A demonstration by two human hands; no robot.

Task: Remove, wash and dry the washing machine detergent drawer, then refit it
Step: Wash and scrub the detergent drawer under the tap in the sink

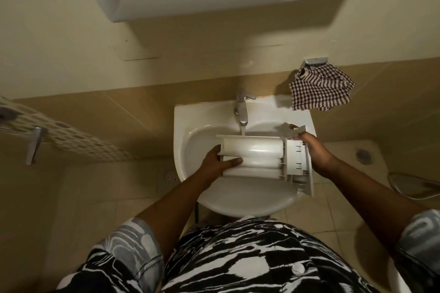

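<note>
The white detergent drawer (259,158) is held over the basin of the white sink (185,126), lying crosswise with its underside up, so that its rounded compartment bottoms face the camera. Its flat front panel is at the person's right, tilted and reaching past the sink's right rim. The far long edge of the drawer sits right under the tap (241,112), and a thin stream of water runs from the spout down to that edge.

The left hand (219,160) takes the drawer's open rear end: its grip is clamped on the drawer, thumb laid across the ribbed underside, the other fingers wrapped around the end wall and mostly hidden. The right hand (315,152) holds the front-panel end; its grip is also closed on the drawer, palm against the panel's outer face, fingers curled over the far corner where a small tab sticks up.

A checked cloth (321,89), purple and white, hangs bunched from a metal holder (314,62) on the wall, just beyond the sink's right back corner. Above is a white mirror cabinet (214,0). The floor (107,197) is tiled beige, with a round drain (363,155) to the right and a smaller one to the left of the sink. A patterned black-and-white shirt fills the lower edge.
</note>
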